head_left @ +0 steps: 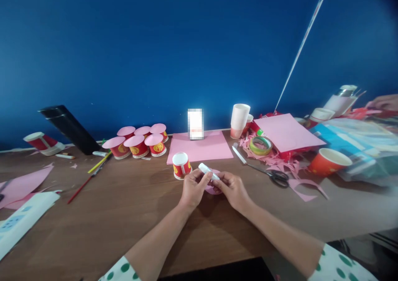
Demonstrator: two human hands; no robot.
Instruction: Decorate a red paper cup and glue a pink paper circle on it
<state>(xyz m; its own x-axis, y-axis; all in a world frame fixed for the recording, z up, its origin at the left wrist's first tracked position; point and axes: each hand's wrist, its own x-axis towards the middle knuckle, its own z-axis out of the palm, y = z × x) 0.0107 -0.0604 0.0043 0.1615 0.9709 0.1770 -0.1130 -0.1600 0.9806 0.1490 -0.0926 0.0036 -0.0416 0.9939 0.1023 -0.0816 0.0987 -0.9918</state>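
Observation:
Both of my hands meet over the middle of the table, around a small white glue stick [206,170]. My left hand [193,186] pinches it between thumb and fingers. On its lower right end, the fingers of my right hand [234,189] are closed. Beneath the hands lies a round piece of pink paper [213,191], partly hidden by them. A small red and white paper cup [182,165] stands upside down just beyond my left hand.
Several cups topped with pink discs [137,146] stand at back left, near a leaning black bottle [71,129]. Pink sheets [214,146] lie behind my hands. Scissors [278,177], a tape roll [260,145], paper scraps and an orange cup [330,162] are rightward. Another person's hand [385,102] is far right.

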